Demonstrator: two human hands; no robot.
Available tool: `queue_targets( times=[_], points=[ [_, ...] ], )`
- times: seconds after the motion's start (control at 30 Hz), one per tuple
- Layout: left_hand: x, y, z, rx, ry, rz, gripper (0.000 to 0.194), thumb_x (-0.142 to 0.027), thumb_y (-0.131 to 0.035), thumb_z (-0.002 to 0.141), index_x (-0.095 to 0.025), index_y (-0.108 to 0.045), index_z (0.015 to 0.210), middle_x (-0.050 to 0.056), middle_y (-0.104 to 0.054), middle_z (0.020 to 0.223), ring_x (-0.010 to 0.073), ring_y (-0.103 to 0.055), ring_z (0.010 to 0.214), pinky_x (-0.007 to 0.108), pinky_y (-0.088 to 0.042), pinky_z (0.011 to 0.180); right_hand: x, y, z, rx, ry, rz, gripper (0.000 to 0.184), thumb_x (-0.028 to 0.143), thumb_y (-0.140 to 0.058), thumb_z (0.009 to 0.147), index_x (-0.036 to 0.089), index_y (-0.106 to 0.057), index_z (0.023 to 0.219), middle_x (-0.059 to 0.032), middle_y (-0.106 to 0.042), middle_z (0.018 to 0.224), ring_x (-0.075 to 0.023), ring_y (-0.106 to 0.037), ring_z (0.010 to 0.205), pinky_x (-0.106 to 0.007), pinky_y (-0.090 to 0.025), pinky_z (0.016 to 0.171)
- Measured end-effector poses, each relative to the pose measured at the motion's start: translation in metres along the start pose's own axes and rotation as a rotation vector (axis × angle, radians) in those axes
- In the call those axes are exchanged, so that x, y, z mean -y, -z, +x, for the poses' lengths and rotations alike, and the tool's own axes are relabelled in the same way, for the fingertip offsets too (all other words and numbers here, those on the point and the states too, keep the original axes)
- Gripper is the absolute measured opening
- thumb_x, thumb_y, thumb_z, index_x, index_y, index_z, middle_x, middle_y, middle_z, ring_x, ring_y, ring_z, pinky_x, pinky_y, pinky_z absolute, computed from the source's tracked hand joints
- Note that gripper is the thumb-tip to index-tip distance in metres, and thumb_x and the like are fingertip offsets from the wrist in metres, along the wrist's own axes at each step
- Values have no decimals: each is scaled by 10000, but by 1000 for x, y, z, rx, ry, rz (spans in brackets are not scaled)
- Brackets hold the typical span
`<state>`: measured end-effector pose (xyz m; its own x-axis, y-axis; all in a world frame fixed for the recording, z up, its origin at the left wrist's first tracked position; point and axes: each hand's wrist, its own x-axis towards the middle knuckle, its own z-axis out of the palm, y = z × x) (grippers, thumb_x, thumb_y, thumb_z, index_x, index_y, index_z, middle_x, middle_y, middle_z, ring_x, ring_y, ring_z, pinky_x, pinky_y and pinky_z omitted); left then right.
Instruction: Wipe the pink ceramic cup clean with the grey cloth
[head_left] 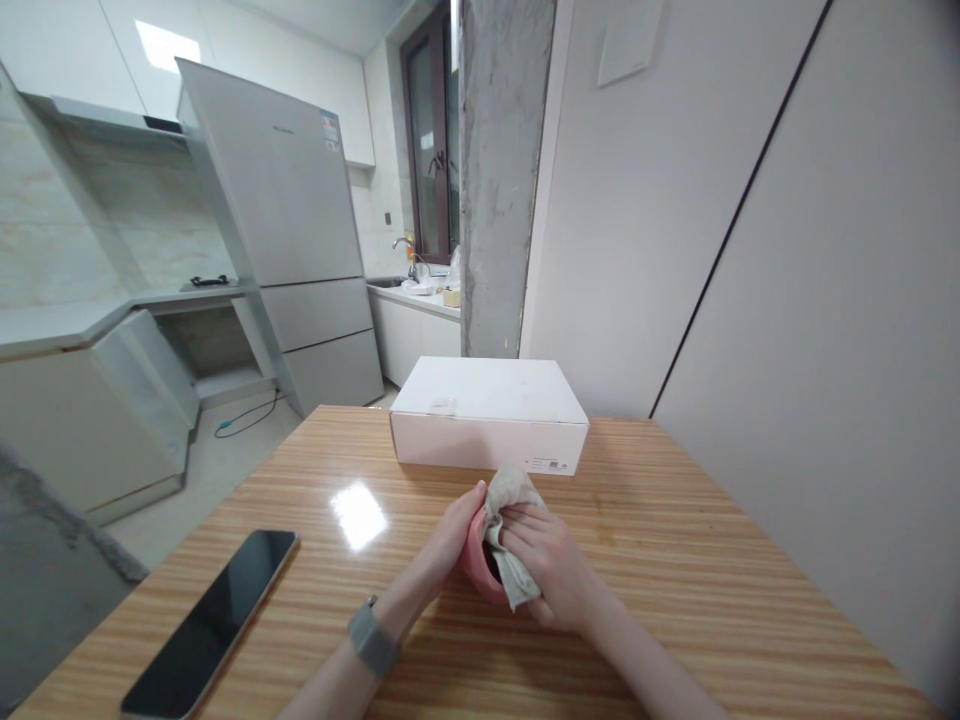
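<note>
Tilted on its side above the wooden table, a pink cup point(475, 562) shows part of its rim and a dark inside. My left hand point(454, 527) is closed around the cup's far left side, with a grey watch strap on the wrist. In my right hand point(553, 562) is a pale grey-green cloth point(516, 488), bunched against the cup's mouth. Part of the cloth covers the opening, and the fingers press into it. The cup's right side is hidden behind the cloth and my right hand.
A white box point(487, 440) stands beyond my hands at the table's point(660, 560) far edge. On the left lies a black smartphone point(217, 620). Behind are a tall refrigerator point(292, 210), a sink counter point(420, 300) and a bare concrete pillar point(499, 180). A pale wall closes the right side.
</note>
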<state>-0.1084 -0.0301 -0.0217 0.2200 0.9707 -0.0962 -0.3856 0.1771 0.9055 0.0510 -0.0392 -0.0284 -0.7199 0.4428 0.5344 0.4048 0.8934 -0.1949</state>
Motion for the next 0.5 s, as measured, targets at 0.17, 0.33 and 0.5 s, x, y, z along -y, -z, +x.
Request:
queue_targets(
  times=[0.17, 0.33, 0.5],
  points=[
    [2, -2, -1, -70, -84, 62, 428, -520, -645, 750, -113, -712, 860, 87, -722, 918, 221, -610, 886, 326, -417, 872, -1, 0, -3, -22, -27, -41, 494, 243, -461, 595, 119, -585, 1057, -172, -683, 1032, -318, -616, 1019, -494, -431, 984],
    [6, -7, -8, -54, -120, -65, 425, -482, -652, 767, -129, -698, 999, 99, -697, 1075, 234, -578, 1050, 330, -389, 957, 1, 6, 4, -111, -111, -39, 468, 205, -456, 622, 125, -588, 1064, -170, -673, 1083, -316, -605, 1029, -511, -425, 983],
    [6, -12, -7, 114, 46, -339, 412, -413, -621, 789, -101, -686, 1050, 112, -701, 1068, 227, -591, 1066, 290, -415, 911, -6, 14, 1, -150, -62, -51, 457, 225, -443, 641, 139, -582, 1068, -169, -669, 1072, -321, -603, 1022, -527, -436, 956]
  ],
)
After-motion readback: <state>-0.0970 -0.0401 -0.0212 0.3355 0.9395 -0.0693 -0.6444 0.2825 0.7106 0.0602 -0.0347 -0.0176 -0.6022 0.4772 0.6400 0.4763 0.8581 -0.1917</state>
